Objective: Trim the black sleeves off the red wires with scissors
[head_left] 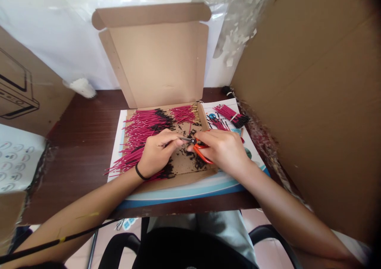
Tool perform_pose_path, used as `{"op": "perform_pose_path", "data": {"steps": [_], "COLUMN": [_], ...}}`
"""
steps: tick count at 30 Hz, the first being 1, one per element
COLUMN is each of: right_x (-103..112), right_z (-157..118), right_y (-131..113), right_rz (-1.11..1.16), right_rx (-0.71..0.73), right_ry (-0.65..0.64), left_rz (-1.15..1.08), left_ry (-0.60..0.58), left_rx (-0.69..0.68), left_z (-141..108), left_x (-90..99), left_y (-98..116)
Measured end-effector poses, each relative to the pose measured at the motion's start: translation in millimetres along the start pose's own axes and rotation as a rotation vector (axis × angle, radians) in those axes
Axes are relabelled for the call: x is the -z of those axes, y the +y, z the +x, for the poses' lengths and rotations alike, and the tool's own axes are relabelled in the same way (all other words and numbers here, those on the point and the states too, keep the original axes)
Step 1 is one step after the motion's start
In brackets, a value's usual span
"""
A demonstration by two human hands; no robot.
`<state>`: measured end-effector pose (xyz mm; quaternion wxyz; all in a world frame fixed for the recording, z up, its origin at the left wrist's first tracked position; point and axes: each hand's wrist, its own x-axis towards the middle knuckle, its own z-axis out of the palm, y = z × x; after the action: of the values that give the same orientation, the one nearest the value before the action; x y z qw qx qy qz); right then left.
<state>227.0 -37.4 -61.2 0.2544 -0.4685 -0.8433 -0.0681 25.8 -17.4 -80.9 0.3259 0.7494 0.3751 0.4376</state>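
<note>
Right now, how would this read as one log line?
Right hand: holds orange-handled metal scissors | left hand: at their tip, grip unclear | beneath: open brown cardboard box, magenta wires with black ends, black scraps

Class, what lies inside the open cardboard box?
Red wires and black scraps show inside the box. The left hand, right hand and orange-handled scissors hide part; what lies beneath them cannot be seen.

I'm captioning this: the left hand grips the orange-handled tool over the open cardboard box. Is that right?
Not quite: the head view shows the right hand gripping the orange-handled tool over the open cardboard box.
</note>
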Motion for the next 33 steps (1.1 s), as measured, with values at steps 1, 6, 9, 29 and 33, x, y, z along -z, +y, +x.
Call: {"op": "perform_pose_path", "data": {"steps": [1,6,9,29,33], "right_x": [-0.4,-2.8,-2.2,-3.7,-4.5], "right_z": [0.1,1.4,2.5,0.3,1.2], "right_y": [0.2,-2.1,-4.8,-4.0,-6.8], "right_rz": [-0.007,0.048,0.067,0.056,0.151], "right_rx": [-0.014,-0.108,-0.114,-0.075,-0.136], "right_ry": [-0.004,0.063,0.052,-0.028,0.045], "left_rz": [-0.012,-0.067,-0.065,-0.081,-0.137], "left_ry": [-0.004,-0.006,0.040,0.062,0.050], "left_rx": [0.002,0.058,0.093,0.141,0.117], "left_z": [0.2,0.9,1.6,1.1,1.6], "left_x": [-0.1,0.3,0.6,-0.9,-1.0], "left_y": [0.0,1.9,3.3,4.1,3.1]}}
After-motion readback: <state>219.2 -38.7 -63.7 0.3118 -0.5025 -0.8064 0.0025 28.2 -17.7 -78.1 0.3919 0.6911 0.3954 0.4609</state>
